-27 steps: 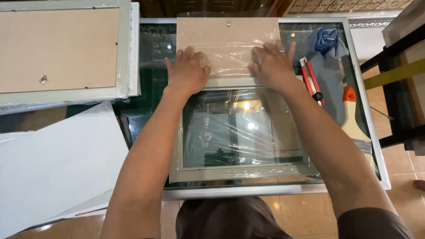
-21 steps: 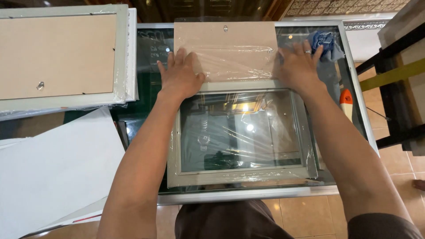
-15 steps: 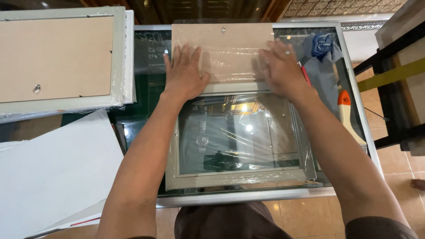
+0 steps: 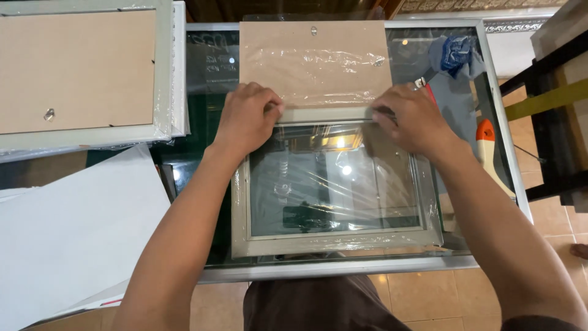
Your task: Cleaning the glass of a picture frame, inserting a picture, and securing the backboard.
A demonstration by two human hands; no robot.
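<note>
A pale grey picture frame (image 4: 334,242) wrapped in clear plastic film lies on a glass-topped table (image 4: 343,268) in front of me. A brown backing board (image 4: 313,61), also under film, lies just beyond the frame's far edge. My left hand (image 4: 247,119) presses on the frame's far left corner with its fingers curled at the film's edge. My right hand (image 4: 411,118) rests on the far right corner, fingertips pinching the film along the frame's top rail.
A stack of wrapped frames (image 4: 86,73), backs up, sits at the far left. White sheets (image 4: 73,227) lie at the near left. A blue cloth (image 4: 456,52), a red-handled tool (image 4: 429,92) and an orange-and-cream handled tool (image 4: 490,153) lie at the right. Dark shelving (image 4: 557,110) stands beyond the table's right edge.
Both hands slid back from the backing board toward me onto the frame's top rail. The right hand shifted out to the right and back, and its fingers closed on the film.
</note>
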